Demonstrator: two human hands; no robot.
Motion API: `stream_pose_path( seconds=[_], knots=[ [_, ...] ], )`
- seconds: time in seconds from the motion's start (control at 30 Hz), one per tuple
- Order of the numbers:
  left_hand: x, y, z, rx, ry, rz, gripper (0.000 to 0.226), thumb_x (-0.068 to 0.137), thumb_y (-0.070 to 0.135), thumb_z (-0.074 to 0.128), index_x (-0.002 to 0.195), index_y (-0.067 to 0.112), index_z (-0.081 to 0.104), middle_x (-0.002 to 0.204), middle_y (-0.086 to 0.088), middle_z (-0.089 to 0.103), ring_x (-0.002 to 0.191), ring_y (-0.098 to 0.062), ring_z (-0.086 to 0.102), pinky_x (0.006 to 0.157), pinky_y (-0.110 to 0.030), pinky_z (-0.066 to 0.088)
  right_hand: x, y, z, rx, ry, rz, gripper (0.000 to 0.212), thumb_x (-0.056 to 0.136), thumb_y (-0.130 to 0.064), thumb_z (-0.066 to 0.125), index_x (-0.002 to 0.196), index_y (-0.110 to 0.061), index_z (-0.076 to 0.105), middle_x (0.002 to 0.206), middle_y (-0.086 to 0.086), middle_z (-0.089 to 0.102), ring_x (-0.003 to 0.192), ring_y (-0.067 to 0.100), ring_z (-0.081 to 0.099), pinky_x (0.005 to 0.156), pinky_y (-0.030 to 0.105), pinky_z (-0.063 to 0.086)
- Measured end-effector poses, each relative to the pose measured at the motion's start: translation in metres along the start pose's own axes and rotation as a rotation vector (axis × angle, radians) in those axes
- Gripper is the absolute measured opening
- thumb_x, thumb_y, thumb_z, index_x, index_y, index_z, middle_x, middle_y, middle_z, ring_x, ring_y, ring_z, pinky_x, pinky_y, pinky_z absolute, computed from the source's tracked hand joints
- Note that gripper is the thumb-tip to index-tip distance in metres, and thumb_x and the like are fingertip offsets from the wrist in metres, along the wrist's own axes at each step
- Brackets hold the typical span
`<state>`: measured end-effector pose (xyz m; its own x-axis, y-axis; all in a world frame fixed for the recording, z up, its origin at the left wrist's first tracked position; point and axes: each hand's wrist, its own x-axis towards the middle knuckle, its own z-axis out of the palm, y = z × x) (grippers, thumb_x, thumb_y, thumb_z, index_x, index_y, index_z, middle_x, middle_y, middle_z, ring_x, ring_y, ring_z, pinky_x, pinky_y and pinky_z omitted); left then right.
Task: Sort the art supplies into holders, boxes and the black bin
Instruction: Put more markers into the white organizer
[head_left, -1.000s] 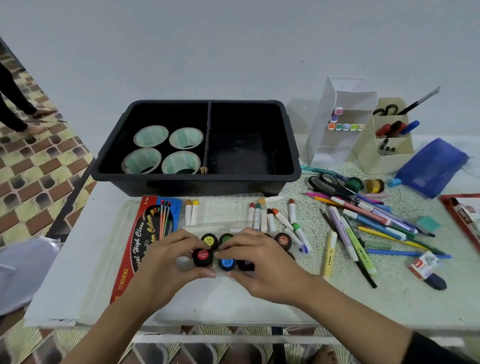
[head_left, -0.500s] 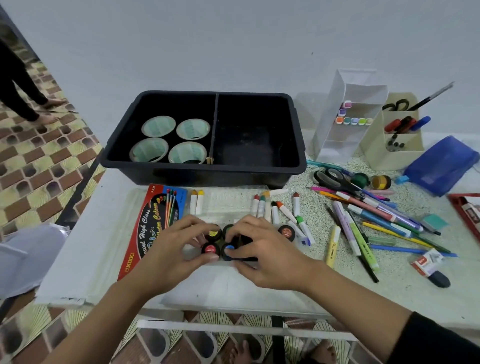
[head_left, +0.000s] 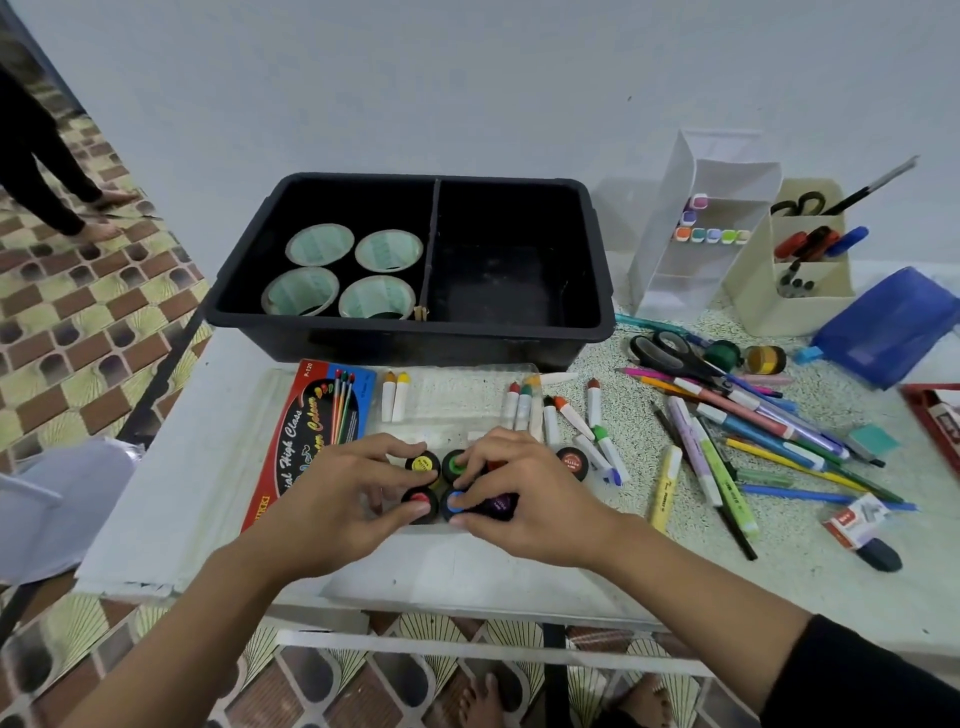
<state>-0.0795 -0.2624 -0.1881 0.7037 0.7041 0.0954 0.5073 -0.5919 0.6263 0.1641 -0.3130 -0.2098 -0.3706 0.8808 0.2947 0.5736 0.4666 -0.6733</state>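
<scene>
Carrying everything, the desk (head_left: 810, 587) looked far from sorted. The black bin (head_left: 410, 338) sat at its back, with four tape rolls (head_left: 345, 273) standing in the left compartment. To the bin's right stood a white holder (head_left: 670, 260) with a row of small coloured pieces on one shelf. Close against it was a beige holder (head_left: 795, 312) with a few markers and a pair of scissors upright in it. By my judgement a start had been made and little more. A blue pouch (head_left: 888, 322) lay just beside the beige holder. In front of the bin a red box (head_left: 311, 431) lay next to a clear tray (head_left: 467, 395). Right of the tray a loose heap of pens (head_left: 753, 436) was spread out, with black scissors (head_left: 670, 353) at its far end, all unsorted. White tubes (head_left: 522, 405) with coloured caps lay in and beside the tray. Both hands were curled round a tight cluster of pots (head_left: 422, 462) at the tray's near edge. The left hand (head_left: 332, 499) had its fingertips on the yellow lid and its thumb against the red one. The right hand (head_left: 524, 493) had its fingers over the green and blue lids, with a purple one half hidden beneath. One orange pot (head_left: 571, 460) stood apart, just right of that hand. I could not tell whether the cluster was off the tray. The pots, pens and tubes all looked left to place.
</scene>
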Motion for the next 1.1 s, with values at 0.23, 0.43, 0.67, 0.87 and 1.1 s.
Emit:
stream_pose_path(
  seconds=[0.23, 0.43, 0.67, 0.87, 1.1],
  knots=[
    [0.008, 0.004, -0.008, 0.012, -0.032, -0.044, 0.027, 0.085, 0.035, 0.077, 0.112, 0.032, 0.076, 0.106, 0.02, 0.066, 0.087, -0.007, 0.066, 0.072, -0.018, 0.054, -0.002, -0.008, -0.004, 0.136, -0.007, 0.139, 0.013, 0.08, -0.03, 0.084, 0.087, -0.019, 0.082, 0.093, -0.011, 0.069, 0.096, 0.006, 0.061, 0.087, 0.029, 0.048],
    [0.045, 0.011, 0.0, 0.107, 0.078, -0.042, 0.025, 0.095, 0.017, 0.065, 0.115, 0.031, 0.071, 0.102, 0.02, 0.062, 0.096, -0.001, 0.056, 0.078, -0.016, 0.043, 0.0, -0.008, -0.029, 0.301, 0.345, 0.294, 0.008, 0.09, -0.012, 0.073, 0.093, -0.016, 0.079, 0.089, -0.007, 0.072, 0.087, 0.014, 0.067, 0.081, 0.027, 0.054],
    [0.09, 0.02, 0.023, 0.247, 0.046, 0.02, 0.028, 0.097, 0.031, 0.063, 0.125, 0.031, 0.067, 0.117, 0.011, 0.056, 0.11, -0.011, 0.048, 0.096, -0.036, 0.044, -0.012, 0.04, -0.072, -0.198, 0.261, 0.301, 0.014, 0.086, -0.006, 0.07, 0.091, -0.018, 0.077, 0.089, -0.012, 0.069, 0.089, 0.008, 0.059, 0.082, 0.027, 0.045],
    [0.108, 0.018, 0.028, 0.311, -0.017, -0.032, 0.025, 0.09, 0.049, 0.069, 0.112, 0.038, 0.07, 0.112, 0.015, 0.059, 0.107, -0.01, 0.049, 0.094, -0.04, 0.046, -0.015, 0.063, -0.069, -0.26, 0.054, 0.168, 0.019, 0.087, -0.019, 0.063, 0.098, -0.023, 0.079, 0.097, -0.015, 0.067, 0.1, 0.007, 0.049, 0.089, 0.034, 0.043],
    [0.108, 0.024, 0.024, 0.16, 0.016, -0.05, 0.007, 0.093, 0.035, 0.07, 0.093, 0.029, 0.072, 0.096, 0.02, 0.061, 0.095, 0.001, 0.057, 0.086, -0.025, 0.048, -0.007, 0.068, -0.076, -0.138, 0.113, 0.112, 0.021, 0.085, -0.009, 0.065, 0.098, -0.018, 0.08, 0.101, -0.012, 0.071, 0.099, -0.003, 0.054, 0.093, 0.023, 0.043]
  ],
)
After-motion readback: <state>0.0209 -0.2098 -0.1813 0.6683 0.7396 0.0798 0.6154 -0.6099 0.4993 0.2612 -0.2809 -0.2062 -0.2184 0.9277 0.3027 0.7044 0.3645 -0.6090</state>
